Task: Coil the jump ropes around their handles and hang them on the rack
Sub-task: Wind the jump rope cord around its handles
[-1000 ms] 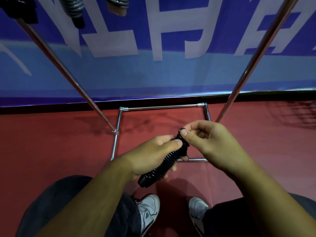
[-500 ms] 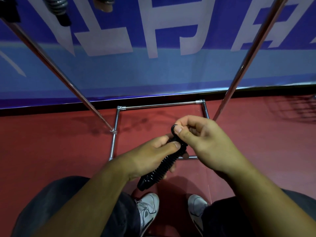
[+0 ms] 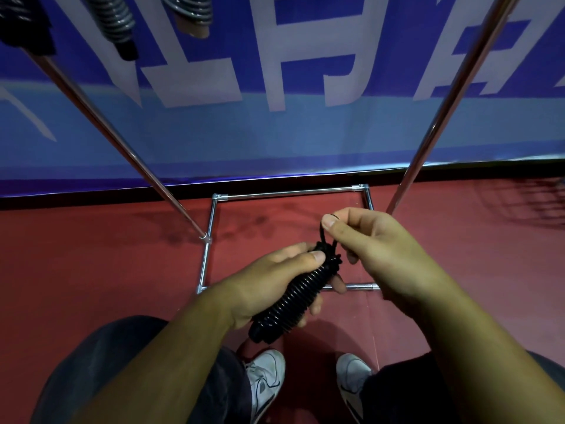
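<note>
A black jump rope (image 3: 293,298) is wound in tight coils around its handles, forming a ribbed bundle that slants from lower left to upper right. My left hand (image 3: 269,283) grips the bundle around its middle, thumb lying on the top coils. My right hand (image 3: 376,249) pinches a small loop of the black cord (image 3: 325,237) that rises from the bundle's upper end. The metal rack (image 3: 452,96) stands just ahead of me, its two chrome posts leaning up and outward. Coiled ropes (image 3: 114,22) hang from the rack at the top left.
The rack's chrome base frame (image 3: 290,192) forms a rectangle on the red floor under my hands. A blue banner with white lettering (image 3: 275,87) covers the wall behind. My white shoes (image 3: 266,377) and dark trousers are at the bottom.
My right hand has lifted up and to the right, drawing a short loop of cord out from the bundle's top end. The left hand keeps its grip on the coils.
</note>
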A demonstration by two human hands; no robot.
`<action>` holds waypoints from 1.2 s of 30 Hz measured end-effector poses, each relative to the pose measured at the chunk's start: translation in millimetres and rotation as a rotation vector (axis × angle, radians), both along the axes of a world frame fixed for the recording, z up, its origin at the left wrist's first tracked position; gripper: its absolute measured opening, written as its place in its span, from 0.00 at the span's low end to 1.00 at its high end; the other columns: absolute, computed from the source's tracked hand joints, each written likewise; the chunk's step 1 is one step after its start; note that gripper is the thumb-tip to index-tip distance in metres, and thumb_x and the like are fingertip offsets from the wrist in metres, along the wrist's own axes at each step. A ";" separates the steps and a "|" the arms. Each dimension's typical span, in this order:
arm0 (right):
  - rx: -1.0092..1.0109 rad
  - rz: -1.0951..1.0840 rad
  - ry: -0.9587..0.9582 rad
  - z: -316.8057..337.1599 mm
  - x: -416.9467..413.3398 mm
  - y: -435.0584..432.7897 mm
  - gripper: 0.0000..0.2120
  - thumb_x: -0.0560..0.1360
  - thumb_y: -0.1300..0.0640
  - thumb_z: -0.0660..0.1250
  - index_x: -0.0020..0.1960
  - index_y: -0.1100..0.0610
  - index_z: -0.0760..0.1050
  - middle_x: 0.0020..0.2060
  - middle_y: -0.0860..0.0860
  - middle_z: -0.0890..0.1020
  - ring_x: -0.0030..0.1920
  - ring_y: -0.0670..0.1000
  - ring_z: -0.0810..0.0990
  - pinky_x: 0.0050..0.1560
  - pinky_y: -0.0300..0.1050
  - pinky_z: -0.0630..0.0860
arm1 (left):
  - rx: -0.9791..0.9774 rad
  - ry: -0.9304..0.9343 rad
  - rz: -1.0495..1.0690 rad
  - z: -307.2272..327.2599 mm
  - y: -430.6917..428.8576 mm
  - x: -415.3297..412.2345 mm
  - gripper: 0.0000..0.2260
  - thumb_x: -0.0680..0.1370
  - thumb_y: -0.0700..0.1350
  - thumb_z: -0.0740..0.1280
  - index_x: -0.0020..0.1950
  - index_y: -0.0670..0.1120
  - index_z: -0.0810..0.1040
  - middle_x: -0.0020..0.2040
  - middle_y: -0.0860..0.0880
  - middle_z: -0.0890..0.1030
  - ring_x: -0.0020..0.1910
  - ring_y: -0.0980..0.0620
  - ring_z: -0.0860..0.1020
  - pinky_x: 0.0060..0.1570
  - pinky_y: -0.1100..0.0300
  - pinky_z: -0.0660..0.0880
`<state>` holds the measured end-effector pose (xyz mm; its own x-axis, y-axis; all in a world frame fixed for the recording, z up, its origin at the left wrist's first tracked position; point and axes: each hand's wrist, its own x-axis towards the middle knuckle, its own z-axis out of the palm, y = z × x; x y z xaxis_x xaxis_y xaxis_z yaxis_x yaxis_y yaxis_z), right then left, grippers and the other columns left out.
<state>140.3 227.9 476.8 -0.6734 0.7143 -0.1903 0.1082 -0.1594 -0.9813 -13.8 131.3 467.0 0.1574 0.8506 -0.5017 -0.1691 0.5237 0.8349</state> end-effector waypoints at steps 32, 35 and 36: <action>-0.135 -0.158 0.252 6.6 -8.5 -14.3 0.24 0.81 0.68 0.55 0.44 0.54 0.88 0.48 0.54 0.86 0.52 0.52 0.82 0.58 0.46 0.75 | 0.300 0.715 0.146 -17.1 -1.5 13.4 0.21 0.75 0.51 0.76 0.61 0.59 0.66 0.51 0.59 0.82 0.49 0.63 0.81 0.52 0.63 0.76; -0.051 -0.159 0.211 18.1 -2.7 -15.3 0.12 0.78 0.60 0.65 0.48 0.52 0.88 0.48 0.53 0.85 0.51 0.51 0.81 0.60 0.50 0.74 | 0.333 0.725 0.149 -10.7 -4.2 11.1 0.15 0.76 0.52 0.74 0.56 0.58 0.69 0.45 0.60 0.81 0.43 0.62 0.79 0.46 0.64 0.75; -0.011 -0.146 0.195 22.3 0.0 -15.3 0.10 0.75 0.58 0.68 0.50 0.52 0.87 0.47 0.53 0.84 0.50 0.51 0.80 0.60 0.51 0.73 | 0.344 0.720 0.140 -7.3 -6.1 10.7 0.13 0.77 0.52 0.73 0.55 0.57 0.70 0.43 0.60 0.80 0.39 0.61 0.77 0.43 0.61 0.74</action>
<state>140.3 212.5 499.1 -0.5881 0.8053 -0.0750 -0.1085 -0.1705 -0.9794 -3.2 125.2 459.7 -0.2235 0.9637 -0.1459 0.4269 0.2314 0.8742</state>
